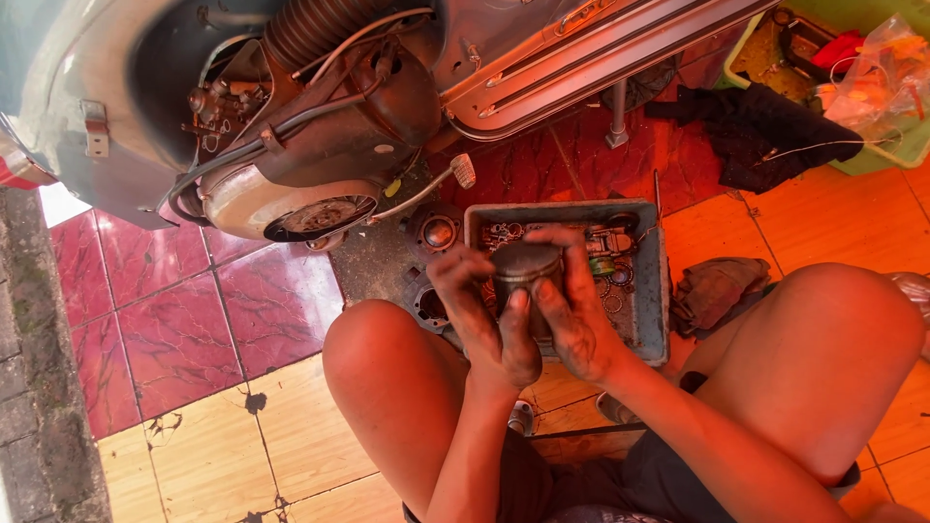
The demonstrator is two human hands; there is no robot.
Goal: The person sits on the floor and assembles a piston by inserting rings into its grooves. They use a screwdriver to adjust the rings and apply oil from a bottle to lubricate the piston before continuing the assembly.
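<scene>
Grey metal piston (524, 271) stands crown-up between both palms, left hand (489, 315) and right hand (576, 310) curled closed around it, above the parts tray (659, 291).

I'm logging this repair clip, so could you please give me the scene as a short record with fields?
Held part: dark metal cylinder, gripped in both hands
Left hand: greasy, thumb on the cylinder's side
Right hand: fingers wrapped over its far side
Below: grey parts tray on the tiled floor
Nearby: scooter engine, rag
</scene>
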